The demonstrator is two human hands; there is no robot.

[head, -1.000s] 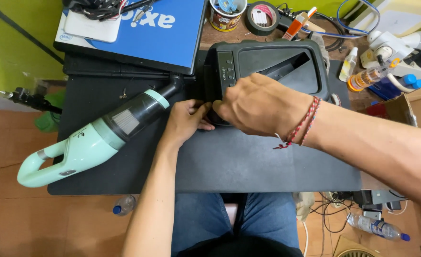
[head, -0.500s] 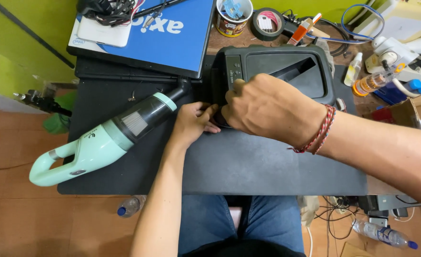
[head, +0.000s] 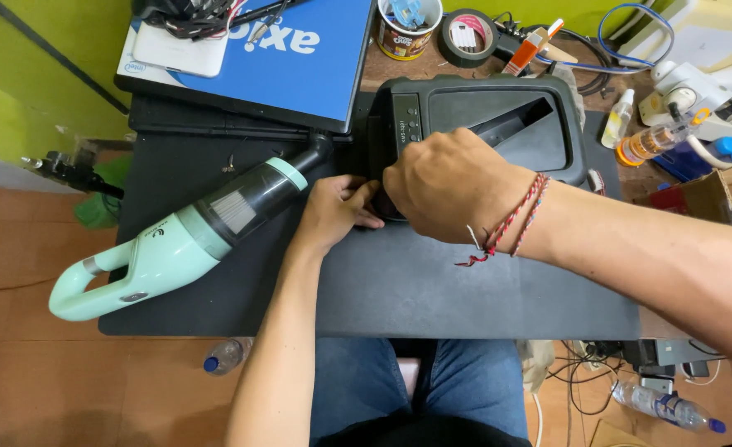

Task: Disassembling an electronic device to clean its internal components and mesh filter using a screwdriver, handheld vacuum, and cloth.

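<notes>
Black tray [head: 498, 116] lies at the desk's back edge, on a dark mat [head: 399, 281]. Right hand [head: 453, 186] covers its near left corner, fingers curled down on it; left hand [head: 337, 211] meets the same corner, fingers pressed together, whether pinching anything I cannot tell. Just left lies a mint vacuum [head: 175, 244], nozzle towards the tray. Behind: blue folder [head: 300, 50], tape roll [head: 469, 37]. Green wall [head: 43, 91], tiled floor [head: 35, 381] below.

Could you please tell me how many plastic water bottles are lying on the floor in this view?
2. One bottle with a blue cap lies below the mat's front left edge; another bottle lies at the lower right among cables. The desk may hide more.
</notes>
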